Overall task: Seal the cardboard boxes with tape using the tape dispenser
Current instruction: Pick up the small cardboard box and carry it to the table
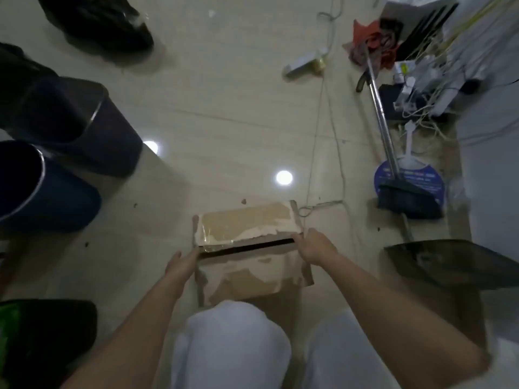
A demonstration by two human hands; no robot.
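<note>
Pale floor tiles (224, 108) carry a cardboard box (247, 242) at six o'clock, seam untaped, left hand (182, 263) flat-fingered, right hand (314, 245) pinching a flap.

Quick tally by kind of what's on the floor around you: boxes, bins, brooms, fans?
Cardboard box: 1
Dark bins: 2
Broom: 1
Hand fan: 1
Total: 5
Left hand and right hand are on the box; no tape dispenser in view.

Single head-worn view; looks steeply down and forward at the tiled floor (224, 108); wide-angle; hands close below.
</note>
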